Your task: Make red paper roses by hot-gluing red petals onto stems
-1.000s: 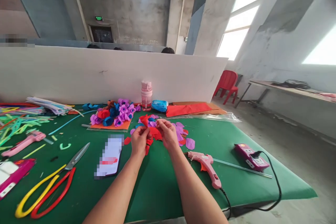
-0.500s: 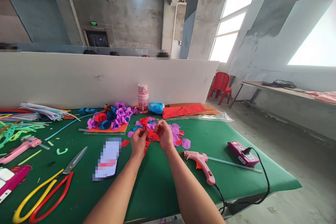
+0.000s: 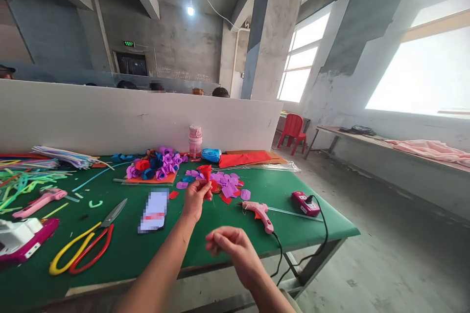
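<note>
My left hand [image 3: 196, 199] pinches a red paper flower [image 3: 205, 172] above the green table [image 3: 205, 239]. Closer to me, near the table's front edge, my right hand [image 3: 235, 250] is raised with its fingers curled together; whatever it may hold is too small to make out. Purple petals [image 3: 228, 185] and a few red ones lie just behind and right of my left hand. A pink glue gun [image 3: 258, 212] rests to the right of the petals. Finished purple, red and blue flowers [image 3: 161, 164] are heaped at the back left.
Scissors [image 3: 106, 225], a phone [image 3: 153, 211] and green strips [image 3: 22, 183] lie on the left. A pink bottle [image 3: 195, 143] and red paper [image 3: 244, 158] stand and lie along the white partition [image 3: 139, 117]. A corded magenta power strip [image 3: 305, 204] is at the right.
My right hand has moved away from the red flower, down toward the front edge. My left hand still holds the flower. The view has shifted, with more of the floor showing.
</note>
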A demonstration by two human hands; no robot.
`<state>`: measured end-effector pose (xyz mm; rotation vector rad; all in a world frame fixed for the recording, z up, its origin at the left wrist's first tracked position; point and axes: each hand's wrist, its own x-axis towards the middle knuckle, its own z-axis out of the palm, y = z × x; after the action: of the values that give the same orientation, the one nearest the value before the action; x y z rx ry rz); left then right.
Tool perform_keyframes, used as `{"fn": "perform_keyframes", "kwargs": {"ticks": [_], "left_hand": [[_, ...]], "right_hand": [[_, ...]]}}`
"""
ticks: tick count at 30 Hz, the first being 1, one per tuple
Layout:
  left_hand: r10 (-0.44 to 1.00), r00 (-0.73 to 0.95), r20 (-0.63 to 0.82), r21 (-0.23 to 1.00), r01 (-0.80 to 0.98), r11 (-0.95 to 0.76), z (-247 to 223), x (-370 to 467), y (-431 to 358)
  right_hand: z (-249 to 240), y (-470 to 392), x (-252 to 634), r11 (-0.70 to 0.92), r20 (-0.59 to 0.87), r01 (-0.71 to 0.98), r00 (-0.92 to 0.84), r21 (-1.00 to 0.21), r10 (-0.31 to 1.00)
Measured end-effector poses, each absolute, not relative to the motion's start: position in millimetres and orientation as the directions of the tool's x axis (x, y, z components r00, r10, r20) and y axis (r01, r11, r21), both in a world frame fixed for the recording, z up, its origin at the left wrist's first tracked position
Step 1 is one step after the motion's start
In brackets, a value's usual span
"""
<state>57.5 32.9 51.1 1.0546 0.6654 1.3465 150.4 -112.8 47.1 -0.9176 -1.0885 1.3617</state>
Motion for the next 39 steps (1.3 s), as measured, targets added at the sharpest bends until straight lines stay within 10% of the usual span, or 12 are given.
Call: {"fn": "perform_keyframes", "kwargs": {"ticks": [7, 10, 14, 18, 23, 26, 39], "left_hand": [[0.97, 0.222, 0.1, 0.886, -0.463, 0.015, 62.5, 26.5, -46.6], [0.971, 0.204, 0.122, 0.909, -0.415, -0.027, 54.9, 13.4, -69.9], [0.967, 0.117, 0.227, 0.942, -0.277, -0.188, 42.3, -1.4, -90.2], [0.947, 0.065, 0.315, 0.938, -0.171, -0.301, 35.5, -14.8, -102.8], [0.883, -0.01, 0.469, 0.883, -0.021, -0.469, 31.5, -22.6, -113.9], [0.856, 0.007, 0.516, 0.856, 0.036, -0.516, 24.1, -22.2, -117.7], [0.797, 0.055, 0.602, 0.778, 0.186, -0.601, -11.7, -23.0, -125.0]], "right_hand": [[-17.8, -176.1, 133.3, -0.088, -0.066, -0.193, -0.113, -0.977, 0.991], [-43.8, -193.0, 128.0, -0.032, -0.042, 0.118, -0.086, -0.993, 0.995], [-59.4, -212.0, 129.9, 0.15, 0.047, 0.709, -0.162, -0.689, 0.986], [-54.5, -221.8, 138.4, 0.16, 0.021, 0.824, -0.177, -0.543, 0.984], [-26.4, -208.1, 150.3, 0.206, 0.214, 0.464, -0.037, -0.861, 0.976], [0.7, -195.4, 153.6, 0.064, 0.062, -0.012, 0.106, -0.998, 0.992], [34.1, -190.4, 132.7, -0.115, -0.129, -0.626, -0.023, -0.771, 0.991]]}}
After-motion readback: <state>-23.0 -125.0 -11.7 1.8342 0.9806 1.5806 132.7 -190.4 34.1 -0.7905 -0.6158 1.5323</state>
